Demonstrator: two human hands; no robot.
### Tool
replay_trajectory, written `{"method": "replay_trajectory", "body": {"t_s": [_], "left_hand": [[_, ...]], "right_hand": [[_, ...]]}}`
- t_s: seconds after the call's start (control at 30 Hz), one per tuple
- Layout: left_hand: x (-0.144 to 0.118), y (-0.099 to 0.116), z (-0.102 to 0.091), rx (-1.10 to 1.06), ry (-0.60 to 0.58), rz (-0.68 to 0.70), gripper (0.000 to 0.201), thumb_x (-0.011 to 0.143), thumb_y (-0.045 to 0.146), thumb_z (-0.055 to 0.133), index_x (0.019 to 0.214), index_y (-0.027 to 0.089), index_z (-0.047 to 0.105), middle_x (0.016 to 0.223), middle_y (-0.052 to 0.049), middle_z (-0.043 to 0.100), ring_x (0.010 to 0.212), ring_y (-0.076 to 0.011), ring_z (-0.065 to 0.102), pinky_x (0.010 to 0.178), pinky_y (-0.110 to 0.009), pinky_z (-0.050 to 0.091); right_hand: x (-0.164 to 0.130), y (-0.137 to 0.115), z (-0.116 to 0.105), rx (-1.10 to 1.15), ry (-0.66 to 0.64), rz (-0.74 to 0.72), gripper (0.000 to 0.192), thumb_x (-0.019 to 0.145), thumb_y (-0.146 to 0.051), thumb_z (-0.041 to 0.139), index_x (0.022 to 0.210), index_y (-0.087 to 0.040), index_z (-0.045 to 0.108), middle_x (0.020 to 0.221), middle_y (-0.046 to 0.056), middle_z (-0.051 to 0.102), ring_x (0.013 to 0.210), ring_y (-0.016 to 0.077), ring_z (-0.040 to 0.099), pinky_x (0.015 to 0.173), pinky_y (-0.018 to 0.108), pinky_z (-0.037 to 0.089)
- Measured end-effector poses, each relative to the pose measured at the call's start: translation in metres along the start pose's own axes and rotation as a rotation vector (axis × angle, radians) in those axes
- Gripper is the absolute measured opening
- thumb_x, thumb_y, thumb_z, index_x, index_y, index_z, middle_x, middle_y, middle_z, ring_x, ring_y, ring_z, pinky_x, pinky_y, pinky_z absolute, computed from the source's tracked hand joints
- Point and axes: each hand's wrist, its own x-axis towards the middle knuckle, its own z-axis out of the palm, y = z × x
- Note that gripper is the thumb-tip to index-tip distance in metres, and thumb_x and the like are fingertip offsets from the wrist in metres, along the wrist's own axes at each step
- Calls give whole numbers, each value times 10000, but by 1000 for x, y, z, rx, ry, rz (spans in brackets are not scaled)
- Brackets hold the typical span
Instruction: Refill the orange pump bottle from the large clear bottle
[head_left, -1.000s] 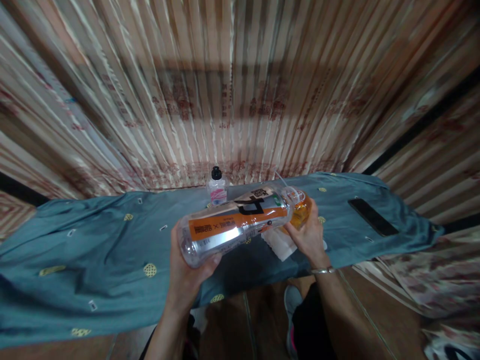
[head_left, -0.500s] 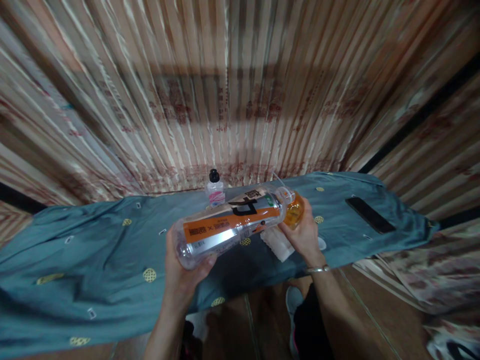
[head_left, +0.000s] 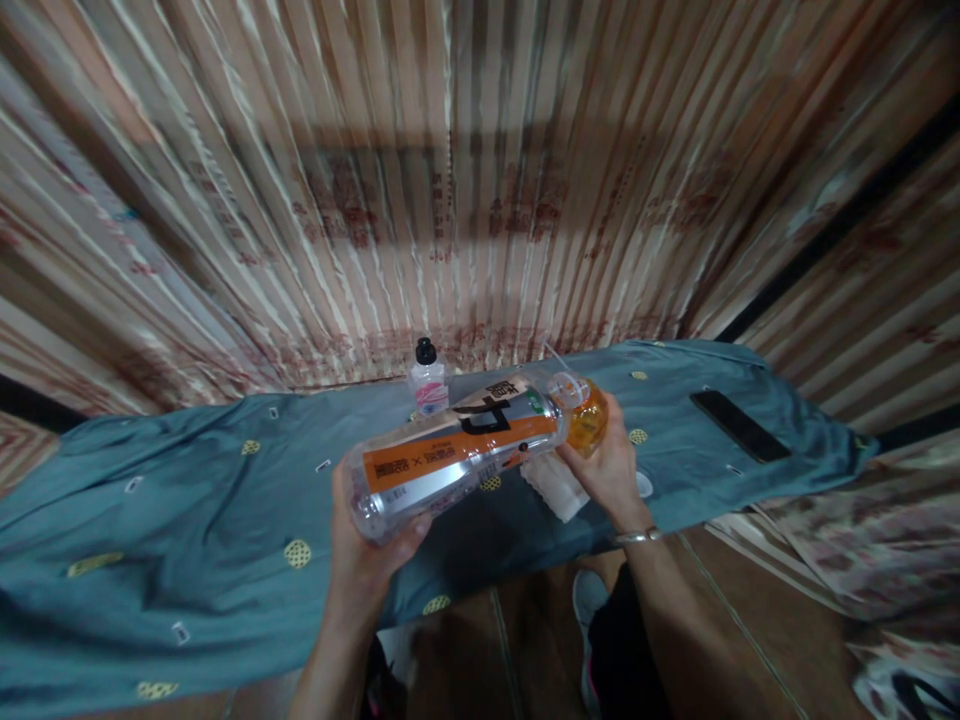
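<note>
My left hand [head_left: 379,540] is wrapped round the base of a large clear plastic bottle [head_left: 427,462] with an orange and silver label. The bottle lies tilted nearly level, its neck pointing right. At that neck, my right hand [head_left: 607,465] grips a small clear container of amber liquid [head_left: 589,425]. A thin clear straw-like stick [head_left: 556,355] rises behind the neck. Whether the bottle's mouth touches the container's rim I cannot tell. Below my right hand lies a white tissue [head_left: 553,488], partly hidden by the hand.
A small clear bottle with a black cap [head_left: 430,385] stands behind the large bottle. To the right a black phone [head_left: 739,425] lies on the teal patterned cloth [head_left: 202,500]. A white oval item [head_left: 643,485] shows beside my right wrist. A pleated curtain [head_left: 450,200] hangs behind.
Both hands keep their holds. The large bottle has rolled and shifted very slightly, and its neck overlaps the amber container a little differently. The view has moved slightly.
</note>
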Motion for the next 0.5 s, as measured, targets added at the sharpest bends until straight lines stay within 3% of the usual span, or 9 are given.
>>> {"method": "replay_trajectory", "body": {"t_s": [0.5], "left_hand": [[-1,1,3,8,-2,-24,918,518,418,1048,1297,253,592,1192,-72,713,1084,-284,729,897,-387,649]], "right_hand": [[0,6,1,-13,44,-27,1128,788,-881,708,1607,-165,411,1474,243,685,1330,422,707,1103,614,585]]}}
